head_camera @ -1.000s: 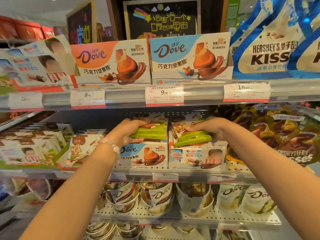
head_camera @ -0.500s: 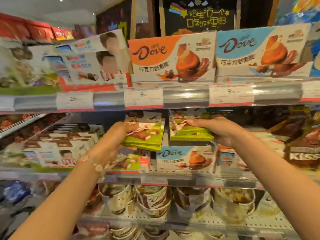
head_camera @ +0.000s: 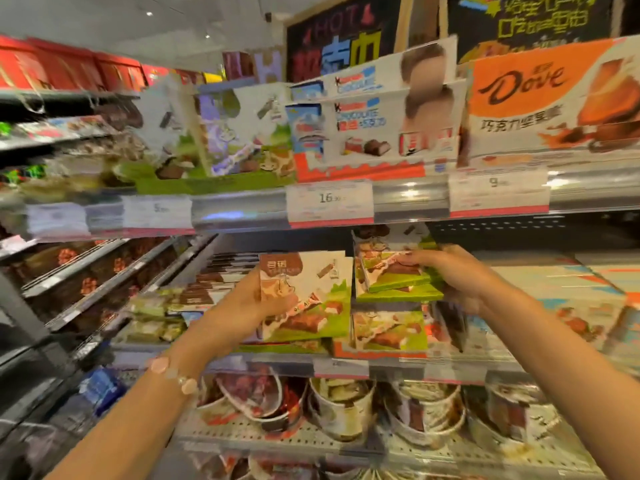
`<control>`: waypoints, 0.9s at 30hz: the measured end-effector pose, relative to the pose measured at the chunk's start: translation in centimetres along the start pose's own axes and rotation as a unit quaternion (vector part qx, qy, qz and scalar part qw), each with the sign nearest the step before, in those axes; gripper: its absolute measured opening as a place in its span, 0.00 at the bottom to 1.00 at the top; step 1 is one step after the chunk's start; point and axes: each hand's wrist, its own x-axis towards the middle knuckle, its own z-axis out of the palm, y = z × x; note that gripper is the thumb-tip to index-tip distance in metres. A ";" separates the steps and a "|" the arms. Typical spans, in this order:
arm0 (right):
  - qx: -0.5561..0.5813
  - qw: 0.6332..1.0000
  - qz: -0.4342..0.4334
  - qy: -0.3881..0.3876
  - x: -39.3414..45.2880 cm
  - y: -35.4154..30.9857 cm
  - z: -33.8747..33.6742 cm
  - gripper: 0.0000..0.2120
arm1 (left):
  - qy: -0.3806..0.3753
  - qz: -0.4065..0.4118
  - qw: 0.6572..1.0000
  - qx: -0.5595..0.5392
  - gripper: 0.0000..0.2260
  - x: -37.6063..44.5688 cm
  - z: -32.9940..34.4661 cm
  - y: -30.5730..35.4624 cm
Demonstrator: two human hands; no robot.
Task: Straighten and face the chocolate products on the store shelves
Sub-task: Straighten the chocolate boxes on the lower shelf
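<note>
1. While my left hand [head_camera: 249, 306] grips one green chocolate box [head_camera: 304, 296] upright, face outward, I'd seat it square at the middle shelf [head_camera: 398, 367] lip.
2. With my right hand [head_camera: 460, 275] pinching the top box of the flat green stack [head_camera: 398, 289] beside it, I'd tip that one up to match.
3. Everything is motion-blurred, so I'd check the edges line up before letting go.

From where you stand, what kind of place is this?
Most likely a shop's confectionery aisle: price tags line the shelf edge, boxed Dove chocolate faces outward, and each hand grips a green chocolate box.
</note>
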 end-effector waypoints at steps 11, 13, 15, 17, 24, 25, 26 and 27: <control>-0.022 0.994 -0.048 0.093 4.2 -0.4 6.1 0.12 | -0.123 0.135 0.967 0.179 0.12 -1.8 -4.5 0.3; -0.068 0.992 -0.051 0.091 5.0 -0.4 6.5 0.10 | -0.134 0.124 0.972 0.151 0.14 -1.1 -4.6 0.0; -0.130 0.989 -0.043 0.062 5.6 -0.2 6.9 0.10 | -0.122 0.107 0.975 0.150 0.15 -0.3 -5.0 -0.6; -0.187 0.981 -0.024 0.036 6.2 0.0 7.0 0.14 | -0.116 0.071 0.977 0.162 0.16 0.5 -5.8 -0.8; -0.239 0.960 -0.144 -0.008 7.6 0.2 9.9 0.16 | -0.171 0.007 0.971 0.169 0.15 2.0 -6.8 -0.7; -0.257 0.956 -0.145 -0.009 7.8 0.3 10.5 0.16 | -0.173 0.003 0.970 0.171 0.14 2.1 -6.8 -0.6; -0.270 0.953 -0.137 -0.017 8.1 0.6 11.0 0.14 | -0.174 -0.004 0.970 0.171 0.14 2.1 -6.9 -0.6; -0.277 0.952 -0.125 -0.028 8.4 0.9 11.6 0.12 | -0.176 -0.009 0.970 0.169 0.14 2.1 -6.9 -0.7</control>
